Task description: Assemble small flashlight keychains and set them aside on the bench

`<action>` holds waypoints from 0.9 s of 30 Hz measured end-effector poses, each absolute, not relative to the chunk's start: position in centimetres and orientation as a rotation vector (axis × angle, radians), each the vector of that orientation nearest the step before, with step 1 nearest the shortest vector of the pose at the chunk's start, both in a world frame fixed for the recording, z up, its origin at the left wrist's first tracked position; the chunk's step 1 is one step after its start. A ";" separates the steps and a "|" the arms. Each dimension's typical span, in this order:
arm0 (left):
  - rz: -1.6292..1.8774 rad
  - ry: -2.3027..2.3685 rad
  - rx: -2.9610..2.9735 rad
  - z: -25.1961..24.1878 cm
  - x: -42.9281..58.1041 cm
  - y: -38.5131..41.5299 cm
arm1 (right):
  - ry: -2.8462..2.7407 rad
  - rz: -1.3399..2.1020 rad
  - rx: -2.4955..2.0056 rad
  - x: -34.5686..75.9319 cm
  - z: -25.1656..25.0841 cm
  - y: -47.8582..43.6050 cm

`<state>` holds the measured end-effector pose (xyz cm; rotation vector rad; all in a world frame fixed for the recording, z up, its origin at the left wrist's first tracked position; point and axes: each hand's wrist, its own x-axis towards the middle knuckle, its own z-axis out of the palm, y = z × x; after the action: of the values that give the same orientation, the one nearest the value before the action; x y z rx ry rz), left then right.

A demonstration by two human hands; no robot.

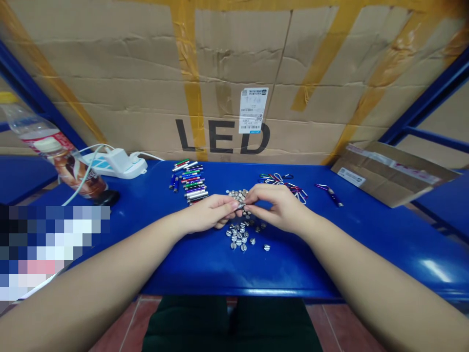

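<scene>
Your left hand (208, 213) and right hand (279, 209) pinch one small silver piece (240, 207) above scattered round silver slotted discs (238, 238) on the blue table (190, 274).

This looks like a small assembly workshop: a blue metal-framed tabletop (183, 274), a taped cardboard carton (234, 63) printed "LED" at twelve o'clock, a power strip (113, 165) at ten o'clock, and rows of penlights (189, 182) at eleven o'clock.

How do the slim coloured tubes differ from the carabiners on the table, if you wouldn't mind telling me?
The slim coloured tubes are straight, while the carabiners are curved loops. The tubes lie neatly side by side; the carabiners sit in a loose tangle. Both are multicoloured and lie on the blue table.
</scene>
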<state>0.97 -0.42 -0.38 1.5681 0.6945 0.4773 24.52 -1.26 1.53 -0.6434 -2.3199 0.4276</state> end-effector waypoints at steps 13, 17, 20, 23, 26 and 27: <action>0.747 0.702 2.575 0.2 1.2 -0.7 | -1.862 1.578 -1.241 23.6 1.7 -1.8; 0.782 0.761 2.579 0.1 1.4 -0.7 | -2.084 1.285 -1.231 23.6 2.0 -2.1; 0.810 0.786 2.549 -0.1 1.4 -0.6 | -2.368 0.701 -1.131 23.6 2.4 -2.5; 0.882 0.757 2.557 -0.1 1.4 -0.7 | -2.331 0.714 -1.119 23.4 2.4 -2.5; 0.955 0.717 2.595 0.1 1.5 -0.9 | -2.084 1.142 -1.246 23.0 2.1 -2.4; 0.966 0.710 2.606 0.1 1.5 -1.0 | -2.015 1.253 -1.280 22.9 2.1 -2.4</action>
<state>1.48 -0.95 0.15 2.6059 0.7104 0.9656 22.91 -2.37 2.10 -1.2801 -2.0153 1.2531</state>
